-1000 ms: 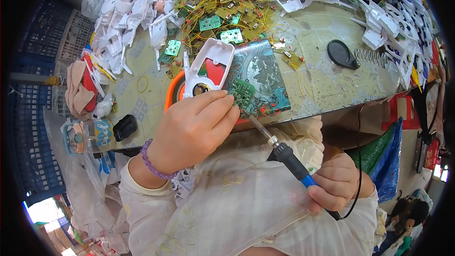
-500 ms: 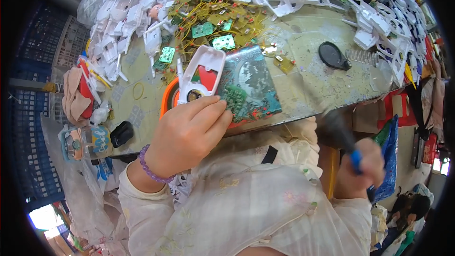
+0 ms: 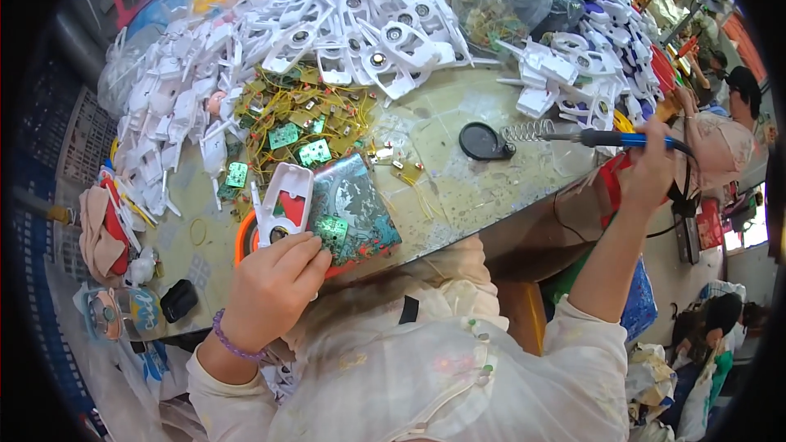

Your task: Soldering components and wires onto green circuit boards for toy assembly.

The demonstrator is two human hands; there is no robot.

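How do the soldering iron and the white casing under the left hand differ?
The soldering iron is long and slim; the white casing is broader. The iron shows black and blue, the casing white. The iron points leftward in the right hand; the casing is partly hidden by the left hand. Each has a hand on it.

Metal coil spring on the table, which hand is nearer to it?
Right. The right hand is to the right of the spring, holding a soldering iron; the left hand is farther off, at lower left.
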